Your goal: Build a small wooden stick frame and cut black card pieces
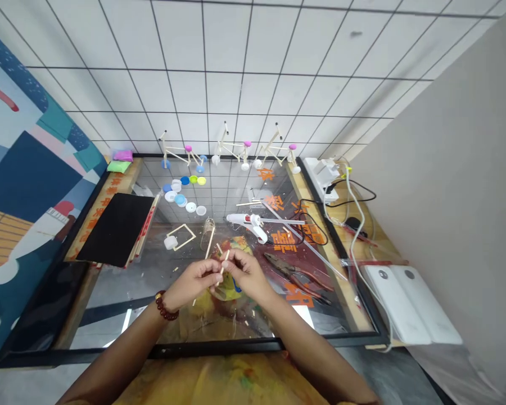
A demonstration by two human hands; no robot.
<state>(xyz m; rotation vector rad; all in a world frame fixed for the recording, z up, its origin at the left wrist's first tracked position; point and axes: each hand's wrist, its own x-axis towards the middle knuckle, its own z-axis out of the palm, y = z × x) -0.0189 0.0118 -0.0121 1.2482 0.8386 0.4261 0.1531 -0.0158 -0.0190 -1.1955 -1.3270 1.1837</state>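
Observation:
Near the front middle of the glass-topped table, my left hand point(198, 283) and my right hand point(248, 274) meet around a thin pale wooden stick point(222, 271). The fingers of both hands pinch it, and it stands at a slant between them. A bead bracelet circles my left wrist. Just beyond the hands lie a clear jar point(208, 233) with sticks at its mouth and a white glue gun point(251, 224). A small square stick frame point(184, 236) with a white cap is left of the jar. Pliers point(293, 274) lie to the right of my right hand.
Several coloured caps point(180, 199) are grouped at the back left. Three stick models point(231, 149) with round wheels stand along the tiled wall. A black board point(117, 228) lies on the left. Cables, a power strip point(320, 174) and white boxes point(409, 304) are on the right.

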